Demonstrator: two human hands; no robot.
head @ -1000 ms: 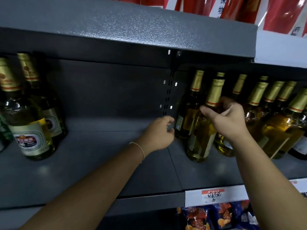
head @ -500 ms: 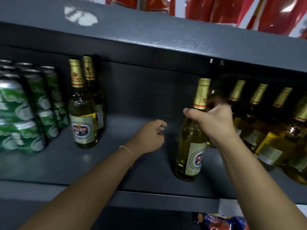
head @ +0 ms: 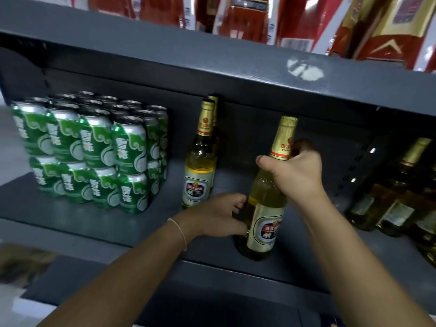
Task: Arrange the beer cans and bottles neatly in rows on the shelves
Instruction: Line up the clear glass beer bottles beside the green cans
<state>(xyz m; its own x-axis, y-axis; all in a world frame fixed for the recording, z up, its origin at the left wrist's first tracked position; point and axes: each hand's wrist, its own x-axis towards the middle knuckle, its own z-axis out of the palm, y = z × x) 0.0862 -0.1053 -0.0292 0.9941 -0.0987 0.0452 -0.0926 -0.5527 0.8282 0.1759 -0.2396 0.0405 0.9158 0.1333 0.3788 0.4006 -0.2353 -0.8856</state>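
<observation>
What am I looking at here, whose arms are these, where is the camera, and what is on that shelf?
There is no machine: these are a person's two bare arms, filmed by a wide-angle camera worn on their head, looking forward and down. The right hand grips the neck of a gold-capped beer bottle standing near the front of a grey shelf. The left hand touches that bottle low on its side. To the left stand green cans, stacked two high, and two more bottles one behind the other. Further bottles stand at the right, red boxes above.
</observation>
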